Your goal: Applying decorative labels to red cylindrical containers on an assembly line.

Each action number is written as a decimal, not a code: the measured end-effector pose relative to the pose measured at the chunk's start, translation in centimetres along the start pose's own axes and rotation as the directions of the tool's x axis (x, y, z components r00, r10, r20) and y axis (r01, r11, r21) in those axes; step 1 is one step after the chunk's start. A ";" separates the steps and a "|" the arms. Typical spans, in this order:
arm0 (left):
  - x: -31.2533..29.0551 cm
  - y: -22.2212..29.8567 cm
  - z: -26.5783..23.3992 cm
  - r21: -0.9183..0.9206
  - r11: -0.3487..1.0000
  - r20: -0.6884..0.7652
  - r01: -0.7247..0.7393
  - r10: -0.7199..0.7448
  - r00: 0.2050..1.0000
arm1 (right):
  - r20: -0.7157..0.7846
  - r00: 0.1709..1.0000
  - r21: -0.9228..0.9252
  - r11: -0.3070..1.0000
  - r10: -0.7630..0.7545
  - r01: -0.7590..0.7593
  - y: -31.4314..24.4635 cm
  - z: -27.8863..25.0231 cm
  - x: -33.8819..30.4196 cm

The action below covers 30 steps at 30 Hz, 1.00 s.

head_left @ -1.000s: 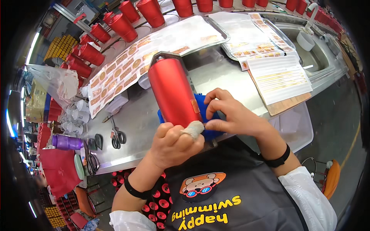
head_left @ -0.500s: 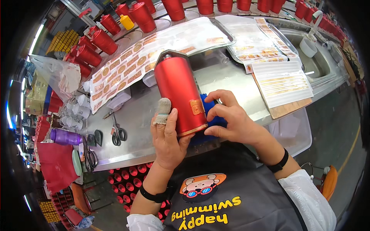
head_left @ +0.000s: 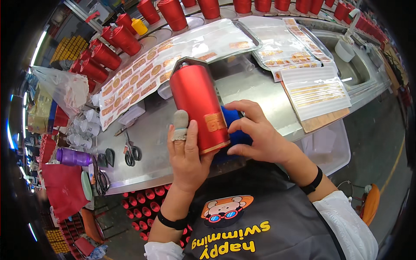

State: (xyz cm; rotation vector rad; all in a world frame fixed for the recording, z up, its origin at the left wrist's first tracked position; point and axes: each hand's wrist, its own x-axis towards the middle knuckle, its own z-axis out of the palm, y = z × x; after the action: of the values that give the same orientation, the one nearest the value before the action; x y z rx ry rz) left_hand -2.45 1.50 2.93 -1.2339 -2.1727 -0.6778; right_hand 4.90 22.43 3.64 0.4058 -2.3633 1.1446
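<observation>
A large red metal canister lies on a dark holder, its gold-rimmed end toward me. A gold patterned sticker sits on its surface near that end, toward the right side. My left hand is wrapped against the canister's lower left, one finger covered by a grey cloth finger cover and the thumb by the rim. My right hand is beside the right edge, fingers curved and apart from the thumb, with nothing visible between them. Behind that hand shows a blue piece, partly hidden.
Sheets of gold stickers lie on trays across the metal table. Scissors rest at left. A sheet of gold strips lies on a board at right, near a sink. Red canisters line the back.
The canister has turned slightly, carrying the gold sticker to the left. The red canisters along the back have shifted right. Both hands keep nearly the same places.
</observation>
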 end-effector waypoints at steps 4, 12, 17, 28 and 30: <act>-0.2 0.0 -0.2 -0.190 0.977 0.018 0.093 -0.091 0.996 | -0.015 0.999 -0.015 0.999 -0.051 0.051 0.4 0.2 0.0; 0.4 1.4 0.5 -0.535 0.765 0.075 0.359 -0.380 0.922 | -0.042 0.998 -0.013 0.999 -0.038 0.038 0.3 0.4 0.0; 0.3 1.4 0.6 -0.563 0.730 0.123 0.388 -0.390 0.913 | -0.214 0.977 0.228 0.973 0.019 0.031 0.1 0.1 -0.9; 0.4 1.7 0.7 -0.530 0.759 0.078 0.379 -0.401 0.913 | 0.201 0.927 0.592 0.715 0.316 -0.372 -1.9 -1.5 -1.0; 0.5 1.8 0.6 -0.508 0.769 0.079 0.389 -0.407 0.910 | 0.184 0.947 0.533 0.783 0.265 -0.322 -1.9 -1.3 -0.8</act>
State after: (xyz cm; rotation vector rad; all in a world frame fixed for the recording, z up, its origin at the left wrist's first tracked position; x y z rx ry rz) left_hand -1.22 3.00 3.11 -0.9732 -2.3245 -1.5341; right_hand 6.82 22.34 5.13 0.2871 -2.1817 2.0253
